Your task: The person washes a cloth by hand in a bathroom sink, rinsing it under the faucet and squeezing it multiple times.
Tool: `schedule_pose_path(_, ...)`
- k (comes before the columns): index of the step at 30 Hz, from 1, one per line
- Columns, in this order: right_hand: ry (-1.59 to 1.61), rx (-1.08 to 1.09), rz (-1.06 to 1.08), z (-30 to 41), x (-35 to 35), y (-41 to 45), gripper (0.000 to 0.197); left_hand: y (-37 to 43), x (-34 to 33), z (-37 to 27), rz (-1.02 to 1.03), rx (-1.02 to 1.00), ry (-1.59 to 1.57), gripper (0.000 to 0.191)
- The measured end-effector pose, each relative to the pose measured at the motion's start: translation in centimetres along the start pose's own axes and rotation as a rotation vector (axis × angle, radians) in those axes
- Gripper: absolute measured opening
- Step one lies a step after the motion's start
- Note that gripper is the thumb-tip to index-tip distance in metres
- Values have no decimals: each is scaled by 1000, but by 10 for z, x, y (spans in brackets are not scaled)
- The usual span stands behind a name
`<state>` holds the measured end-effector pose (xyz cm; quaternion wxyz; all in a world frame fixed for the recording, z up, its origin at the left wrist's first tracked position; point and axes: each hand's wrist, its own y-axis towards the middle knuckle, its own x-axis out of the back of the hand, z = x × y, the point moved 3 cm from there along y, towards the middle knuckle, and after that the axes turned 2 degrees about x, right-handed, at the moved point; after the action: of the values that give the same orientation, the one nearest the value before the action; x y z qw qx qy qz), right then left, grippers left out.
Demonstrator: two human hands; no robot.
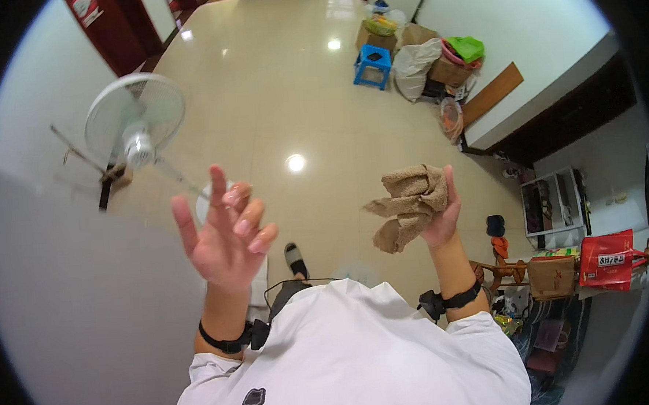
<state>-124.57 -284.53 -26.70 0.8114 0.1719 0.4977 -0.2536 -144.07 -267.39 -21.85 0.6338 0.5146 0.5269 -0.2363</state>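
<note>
My right hand (443, 221) grips a bunched brown terry cloth (411, 206), whose folds and loose ends hang out to the left. The cloth hides most of that hand's fingers. On the other side, my left hand (222, 241) is raised palm up, holding nothing, its fingers apart and partly curled. Beyond its fingertips stands a white pedestal fan (136, 121). The fan's round base is partly covered by the left hand. Black straps with small devices circle both forearms.
Glossy beige tiles (297, 110) cover the floor. A blue plastic stool (373, 65), a white sack (417, 68) and cardboard boxes line the right wall. A wooden board (493, 94) leans there. Nearer stand a shoe rack (555, 201) and a coat stand with a red bag (606, 261).
</note>
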Motion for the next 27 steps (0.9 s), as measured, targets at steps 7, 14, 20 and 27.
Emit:
schedule_pose_path(7,181,80,-92,38,-2,129,39,146,55,-30,-128,111,-5,49)
schedule_pose_path(14,241,224,-262,86,52,268,39,299,144,-42,-193,274,40,47)
schedule_pose_path(20,255,227,-110,165,93,450,44,484,227,-63,-180,269,75,46)
schedule_pose_path(27,199,89,-33,213,104,705,45,703,306,-130,-167,138,145,47)
